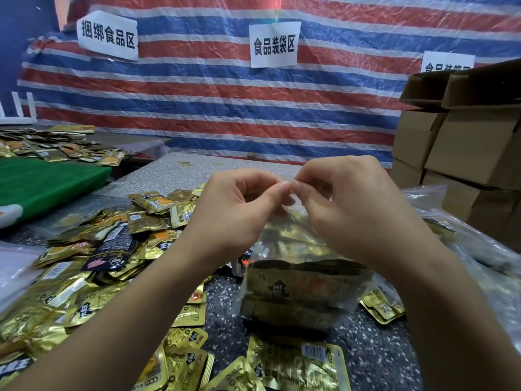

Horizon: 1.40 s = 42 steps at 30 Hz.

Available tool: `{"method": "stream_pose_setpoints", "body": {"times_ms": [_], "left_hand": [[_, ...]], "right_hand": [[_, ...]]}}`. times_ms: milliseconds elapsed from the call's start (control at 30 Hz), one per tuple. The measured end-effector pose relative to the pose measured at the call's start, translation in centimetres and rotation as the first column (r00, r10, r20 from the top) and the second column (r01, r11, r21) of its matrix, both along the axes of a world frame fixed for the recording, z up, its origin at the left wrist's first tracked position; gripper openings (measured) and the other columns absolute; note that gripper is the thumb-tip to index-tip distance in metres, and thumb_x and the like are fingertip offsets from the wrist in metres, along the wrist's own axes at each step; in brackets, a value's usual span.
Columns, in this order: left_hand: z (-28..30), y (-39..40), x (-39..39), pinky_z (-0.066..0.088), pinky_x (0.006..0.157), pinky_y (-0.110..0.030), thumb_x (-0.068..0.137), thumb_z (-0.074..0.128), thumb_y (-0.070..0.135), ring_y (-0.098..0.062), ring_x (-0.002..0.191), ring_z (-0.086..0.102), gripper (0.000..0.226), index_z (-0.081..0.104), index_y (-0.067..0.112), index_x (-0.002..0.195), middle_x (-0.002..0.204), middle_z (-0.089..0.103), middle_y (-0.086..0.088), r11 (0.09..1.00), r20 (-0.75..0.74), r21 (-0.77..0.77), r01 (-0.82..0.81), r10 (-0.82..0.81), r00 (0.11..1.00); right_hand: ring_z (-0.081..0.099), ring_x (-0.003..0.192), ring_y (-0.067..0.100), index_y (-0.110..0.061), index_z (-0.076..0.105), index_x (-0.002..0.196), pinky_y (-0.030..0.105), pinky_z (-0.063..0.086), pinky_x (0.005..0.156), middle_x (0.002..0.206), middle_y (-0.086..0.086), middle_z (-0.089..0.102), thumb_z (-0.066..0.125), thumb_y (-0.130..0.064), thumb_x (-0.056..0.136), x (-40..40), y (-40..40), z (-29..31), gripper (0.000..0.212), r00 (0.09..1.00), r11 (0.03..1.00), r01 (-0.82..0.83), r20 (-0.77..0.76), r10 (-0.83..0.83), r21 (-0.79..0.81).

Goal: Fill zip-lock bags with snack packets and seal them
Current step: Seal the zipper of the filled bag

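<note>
A clear zip-lock bag (304,289) stuffed with gold snack packets stands upright on the speckled table (375,351) in front of me. My left hand (236,210) and my right hand (349,210) meet above it. Each pinches the bag's top edge between thumb and fingertips, and the fingertips touch at the middle of the seal. A large heap of loose gold and black snack packets (93,261) covers the table to the left and near the front edge.
Stacked cardboard boxes (465,153) stand at the right. More clear bags (479,244) lie beside them. A green-covered surface (48,184) and another pile of packets (53,145) are at the far left. A striped tarp with paper signs hangs behind.
</note>
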State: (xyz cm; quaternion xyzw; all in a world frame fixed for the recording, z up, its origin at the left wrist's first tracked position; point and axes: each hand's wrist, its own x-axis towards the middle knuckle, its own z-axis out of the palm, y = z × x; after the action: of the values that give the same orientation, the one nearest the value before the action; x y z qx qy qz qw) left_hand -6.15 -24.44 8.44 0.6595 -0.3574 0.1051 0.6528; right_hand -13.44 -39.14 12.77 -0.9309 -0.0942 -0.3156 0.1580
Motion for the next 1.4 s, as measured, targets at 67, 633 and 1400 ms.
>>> {"method": "stream_pose_setpoints", "body": {"times_ms": [67, 633, 1400], "left_hand": [[0.00, -0.07, -0.11, 0.048, 0.057, -0.013, 0.092, 0.065, 0.011, -0.007, 0.062, 0.069, 0.012, 0.074, 0.012, 0.084, 0.070, 0.074, 0.002, 1.000, 0.030, 0.003, -0.016, 0.016, 0.999], [0.04, 0.04, -0.23, 0.050, 0.059, -0.016, 0.093, 0.064, 0.014, -0.012, 0.064, 0.070, 0.014, 0.073, 0.009, 0.084, 0.072, 0.074, -0.003, 1.000, 0.040, 0.018, -0.013, 0.013, 0.999], [-0.38, 0.01, -0.07, 0.060, 0.067, -0.033, 0.092, 0.065, 0.007, -0.012, 0.067, 0.070, 0.019, 0.072, 0.022, 0.083, 0.073, 0.073, 0.000, 0.994, 0.201, 0.037, -0.103, 0.093, 0.975]], "right_hand": [[0.056, 0.068, 0.010, -0.025, 0.071, 0.085, 0.037, 0.048, 0.060, 0.069, -0.011, 0.061, 0.060, -0.028, 0.096, -0.11, 0.07, 0.05, 0.015, 1.000, 1.000, -0.002, 0.006, 0.002, 0.001], [0.055, 0.075, 0.009, -0.026, 0.064, 0.089, 0.042, 0.050, 0.068, 0.079, -0.011, 0.060, 0.058, -0.029, 0.097, -0.32, 0.13, 0.20, 0.010, 0.999, 1.000, -0.007, -0.046, 0.006, -0.004], [0.053, 0.073, 0.007, -0.027, 0.066, 0.092, 0.036, 0.049, 0.064, 0.078, -0.014, 0.059, 0.056, -0.028, 0.098, -0.40, 0.20, 0.01, 0.011, 0.999, 0.997, 0.007, -0.049, -0.011, -0.083]]}}
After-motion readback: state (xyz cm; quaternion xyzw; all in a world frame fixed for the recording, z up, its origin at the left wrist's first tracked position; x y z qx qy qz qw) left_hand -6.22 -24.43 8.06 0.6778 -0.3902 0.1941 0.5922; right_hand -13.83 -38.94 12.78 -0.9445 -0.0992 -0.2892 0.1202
